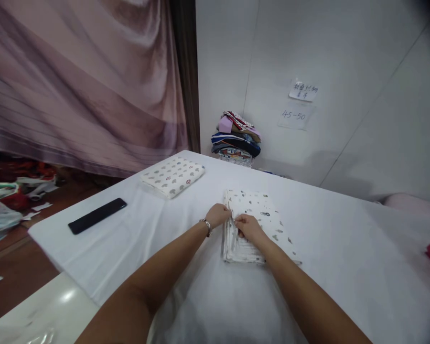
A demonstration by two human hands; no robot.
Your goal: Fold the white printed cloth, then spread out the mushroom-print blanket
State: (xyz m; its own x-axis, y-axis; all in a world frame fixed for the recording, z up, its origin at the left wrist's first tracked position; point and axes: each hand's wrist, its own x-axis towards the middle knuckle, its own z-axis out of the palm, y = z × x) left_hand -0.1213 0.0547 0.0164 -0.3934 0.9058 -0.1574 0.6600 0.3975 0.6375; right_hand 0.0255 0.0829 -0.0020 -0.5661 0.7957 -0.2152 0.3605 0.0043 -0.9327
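A folded white cloth with small grey and dark prints (272, 222) lies on the white-covered table in front of me, its layered edges facing left. My left hand (218, 214), with a bracelet at the wrist, pinches the cloth's left edge. Close beside it on the right, my right hand (248, 226) is closed on the same cloth near that edge, over its layers. The fingertips of both hands are small in the view and partly hidden by the fabric.
Another folded cloth with grey prints (175, 177) lies at the table's back left. A black phone-like object (97, 216) rests near the left edge. Behind the table (329, 224) are a pile of folded fabrics (236, 138), a wall with paper signs, and a pink curtain (103, 81).
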